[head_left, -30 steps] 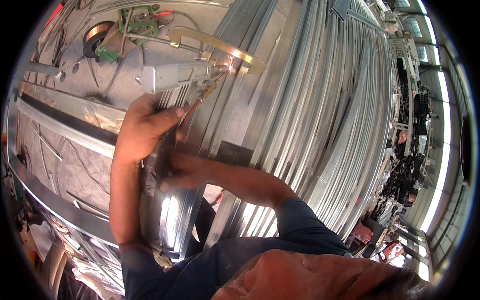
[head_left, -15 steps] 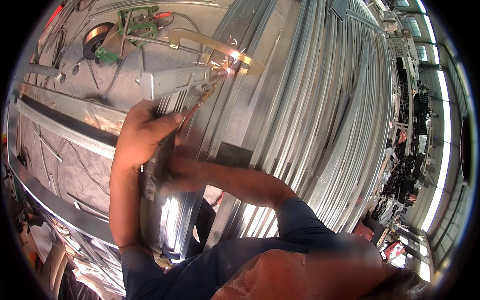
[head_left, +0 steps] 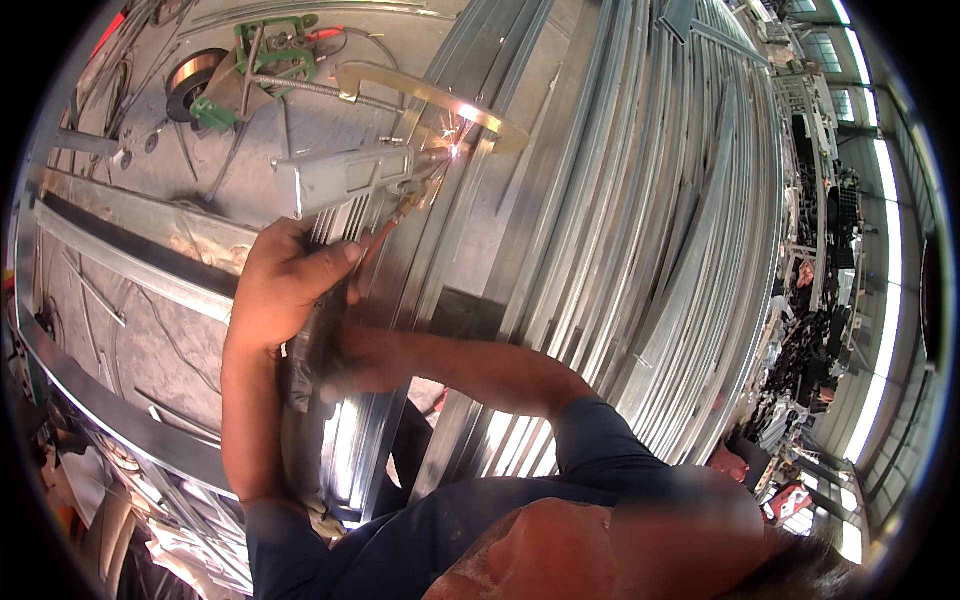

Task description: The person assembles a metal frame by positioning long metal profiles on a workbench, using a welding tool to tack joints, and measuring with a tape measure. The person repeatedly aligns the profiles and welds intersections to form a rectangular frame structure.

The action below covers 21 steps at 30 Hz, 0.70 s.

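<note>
My left hand (head_left: 285, 285) is closed around the front of a welding torch (head_left: 385, 228), its thumb stretched along the top. Behind it, my right hand (head_left: 365, 358) grips the torch's black handle (head_left: 300, 372); its fingers are partly hidden and blurred. The torch's coppery neck points away toward a bright arc with sparks on a steel profile (head_left: 408, 262). Just beyond my left hand is a grey metal bracket-like piece (head_left: 345, 178) with a framed opening, its far end close to the arc. A brass-coloured C-clamp (head_left: 400, 86) reaches across the profiles beside the sparks.
Many long steel profiles (head_left: 640, 230) lie side by side to the right. At the far left stand a green wire-feed unit (head_left: 270, 60) and a spool of copper-coloured wire (head_left: 195, 75). A steel frame beam (head_left: 120, 415) crosses the left, with cables and scraps on the floor.
Both hands and the torch have shifted slightly nearer to me. The grey bracket-like piece has moved a little left and nearer. Sparks still fly at the tip.
</note>
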Available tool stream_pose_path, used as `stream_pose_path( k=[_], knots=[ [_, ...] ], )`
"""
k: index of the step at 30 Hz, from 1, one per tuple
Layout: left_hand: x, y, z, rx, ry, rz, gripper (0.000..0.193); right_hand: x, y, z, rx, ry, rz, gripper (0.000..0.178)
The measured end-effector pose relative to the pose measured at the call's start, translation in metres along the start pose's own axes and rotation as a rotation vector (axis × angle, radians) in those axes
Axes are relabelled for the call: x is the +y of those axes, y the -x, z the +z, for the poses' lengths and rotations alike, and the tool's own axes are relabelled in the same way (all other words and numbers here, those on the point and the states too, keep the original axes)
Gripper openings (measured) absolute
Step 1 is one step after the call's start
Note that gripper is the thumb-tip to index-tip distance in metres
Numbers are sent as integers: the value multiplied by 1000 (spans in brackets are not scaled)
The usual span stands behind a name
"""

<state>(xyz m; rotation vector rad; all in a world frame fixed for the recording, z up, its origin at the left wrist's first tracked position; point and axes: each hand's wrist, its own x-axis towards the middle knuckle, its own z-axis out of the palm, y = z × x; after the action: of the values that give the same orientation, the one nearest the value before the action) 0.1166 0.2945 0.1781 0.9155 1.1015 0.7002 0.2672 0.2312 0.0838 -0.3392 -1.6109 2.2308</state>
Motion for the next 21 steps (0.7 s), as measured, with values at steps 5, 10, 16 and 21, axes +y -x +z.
stream_pose_path(
  k=[5, 10, 16, 21],
  knots=[
    [4, 10, 8, 67, 7, 44, 19, 1, 0, 3, -48, -113, -13, 49],
    [14, 37, 37, 247, -136, 215, 25, -25, 3, -1, -246, -49, 248, 52],
    [20, 48, 91, 210, -998, 289, 91, -12, 22, 5, -505, -47, 298, 66],
    [10, 39, 124, 129, -1221, 343, 99, -17, 24, -5, -617, -178, 237, 66]
  ],
)
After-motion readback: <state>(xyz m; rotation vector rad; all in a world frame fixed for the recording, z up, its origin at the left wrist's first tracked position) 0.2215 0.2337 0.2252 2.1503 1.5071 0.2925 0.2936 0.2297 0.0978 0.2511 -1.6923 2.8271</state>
